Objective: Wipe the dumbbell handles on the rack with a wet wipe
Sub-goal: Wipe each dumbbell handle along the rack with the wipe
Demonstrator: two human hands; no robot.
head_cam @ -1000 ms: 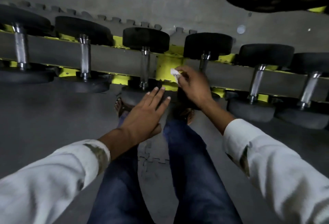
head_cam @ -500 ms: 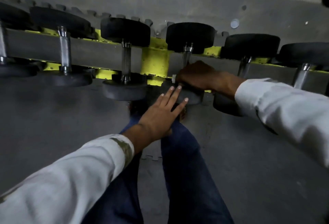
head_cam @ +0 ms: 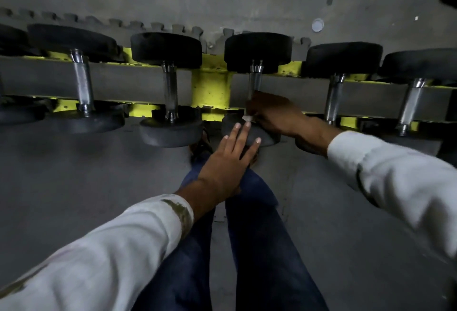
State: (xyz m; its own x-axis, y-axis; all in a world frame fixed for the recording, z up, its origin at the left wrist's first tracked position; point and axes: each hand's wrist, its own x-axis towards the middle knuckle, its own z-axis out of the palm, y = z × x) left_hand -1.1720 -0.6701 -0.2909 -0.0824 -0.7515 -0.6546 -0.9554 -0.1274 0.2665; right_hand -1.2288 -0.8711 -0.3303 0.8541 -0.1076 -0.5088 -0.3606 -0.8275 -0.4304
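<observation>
The wipe is gripped in the right hand, only a white scrap showing, and that hand is curled round the near end of a steel handle. The left hand is held flat, fingers straight, just below on the dumbbell's head. The wipe is judged soft and limp, best wrapped round the stiff, slick handle.

Dim grey matted floor

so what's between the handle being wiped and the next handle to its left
A yellow rack post, just left of the wiped handle, shown in the head view.
</observation>
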